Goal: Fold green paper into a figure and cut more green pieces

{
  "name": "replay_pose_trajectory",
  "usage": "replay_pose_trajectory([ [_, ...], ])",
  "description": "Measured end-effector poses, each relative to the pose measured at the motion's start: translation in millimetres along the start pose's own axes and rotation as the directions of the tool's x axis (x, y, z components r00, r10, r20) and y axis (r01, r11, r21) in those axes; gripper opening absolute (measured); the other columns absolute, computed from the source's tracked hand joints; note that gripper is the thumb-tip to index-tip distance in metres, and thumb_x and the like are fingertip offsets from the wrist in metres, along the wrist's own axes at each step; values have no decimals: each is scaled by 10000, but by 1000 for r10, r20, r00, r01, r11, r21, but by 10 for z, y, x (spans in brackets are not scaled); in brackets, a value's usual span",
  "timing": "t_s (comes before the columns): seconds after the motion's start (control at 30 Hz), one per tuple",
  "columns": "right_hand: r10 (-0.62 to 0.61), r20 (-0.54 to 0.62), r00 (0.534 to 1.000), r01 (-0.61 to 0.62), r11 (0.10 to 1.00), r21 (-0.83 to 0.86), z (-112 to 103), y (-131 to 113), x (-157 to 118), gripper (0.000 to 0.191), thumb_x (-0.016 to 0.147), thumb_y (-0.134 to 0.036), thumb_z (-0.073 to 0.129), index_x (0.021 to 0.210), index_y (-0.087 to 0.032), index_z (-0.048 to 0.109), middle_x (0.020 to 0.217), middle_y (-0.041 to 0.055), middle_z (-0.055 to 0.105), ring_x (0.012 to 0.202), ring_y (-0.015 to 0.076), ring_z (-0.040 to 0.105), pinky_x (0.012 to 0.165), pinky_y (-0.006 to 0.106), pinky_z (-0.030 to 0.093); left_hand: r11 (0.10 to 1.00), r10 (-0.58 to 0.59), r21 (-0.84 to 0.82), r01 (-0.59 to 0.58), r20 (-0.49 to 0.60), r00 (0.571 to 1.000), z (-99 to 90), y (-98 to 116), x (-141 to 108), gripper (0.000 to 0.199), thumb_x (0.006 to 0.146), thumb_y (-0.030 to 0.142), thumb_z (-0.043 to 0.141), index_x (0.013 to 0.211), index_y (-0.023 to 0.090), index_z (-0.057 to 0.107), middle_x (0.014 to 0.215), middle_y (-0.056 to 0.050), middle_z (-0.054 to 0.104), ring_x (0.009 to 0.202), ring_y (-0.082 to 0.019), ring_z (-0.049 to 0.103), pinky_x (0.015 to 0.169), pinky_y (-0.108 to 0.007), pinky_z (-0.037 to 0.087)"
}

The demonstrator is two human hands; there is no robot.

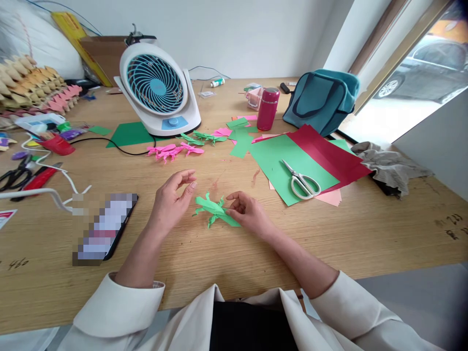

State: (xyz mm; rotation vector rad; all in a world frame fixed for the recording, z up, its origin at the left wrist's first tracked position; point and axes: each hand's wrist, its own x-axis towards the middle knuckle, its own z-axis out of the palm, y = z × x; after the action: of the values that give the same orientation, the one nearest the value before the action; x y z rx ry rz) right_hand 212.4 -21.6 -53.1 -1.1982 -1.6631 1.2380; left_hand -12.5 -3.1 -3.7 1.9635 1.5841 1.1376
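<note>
A folded green paper lizard [214,208], with a long body and crumpled legs, is on the table in front of me. My right hand [248,212] has its thumb and fingers closed on the right end of its body. Just left of the figure is my left hand [172,200], held over the table with its thumb apart from the curved fingers and nothing between them. Farther back lie several pink paper lizards [166,151] and green paper lizards [204,138], close together in front of the fan.
White scissors [304,185] rest on green paper sheets [270,151], beside red sheets [329,156]. A white fan [157,87], a magenta flask [268,109] and a teal bag [321,102] stand behind. Left are a phone [106,229], a white cable [54,194] and dark scissors [16,175].
</note>
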Motion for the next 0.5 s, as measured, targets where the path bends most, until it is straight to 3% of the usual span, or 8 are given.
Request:
replay_pose_trajectory([
  [0.17, 31, -75, 997, -9, 961, 277, -26, 46, 59, 298, 757, -353, 700, 988, -199, 593, 731, -31, 610, 599, 108, 541, 553, 237, 401, 976, -84, -206, 68, -74, 994, -12, -49, 23, 397, 920, 428, 555, 1235, 187, 576, 1101, -80, 695, 1071, -205, 658, 1003, -380, 492],
  [0.3, 83, -148, 985, -10, 898, 439, -60, 9, 88, 358, 709, -460, 744, 918, -214, 588, 734, -18, 598, 639, 128, 558, 590, 258, 439, 914, -217, -372, 162, -111, 970, 3, -83, 35, 381, 920, 467, 539, 1203, 212, 571, 1076, -75, 687, 1036, -205, 667, 958, -393, 517],
  [0.4, 130, -209, 969, -1, 850, 526, -82, -40, 78, 380, 688, -476, 775, 908, -219, 602, 752, -14, 601, 672, 136, 567, 602, 258, 450, 800, -334, -528, 286, 5, 942, 62, -56, 17, 394, 882, 489, 595, 1155, 206, 569, 1052, -78, 678, 1014, -202, 669, 907, -386, 540],
  [0.5, 171, -267, 949, 26, 798, 603, -86, -59, 63, 371, 681, -445, 795, 905, -218, 604, 777, -17, 606, 680, 127, 567, 602, 243, 450, 615, -387, -657, 436, 231, 893, 162, 44, -36, 469, 860, 567, 601, 1122, 180, 581, 1049, -97, 678, 994, -211, 674, 892, -401, 553],
])
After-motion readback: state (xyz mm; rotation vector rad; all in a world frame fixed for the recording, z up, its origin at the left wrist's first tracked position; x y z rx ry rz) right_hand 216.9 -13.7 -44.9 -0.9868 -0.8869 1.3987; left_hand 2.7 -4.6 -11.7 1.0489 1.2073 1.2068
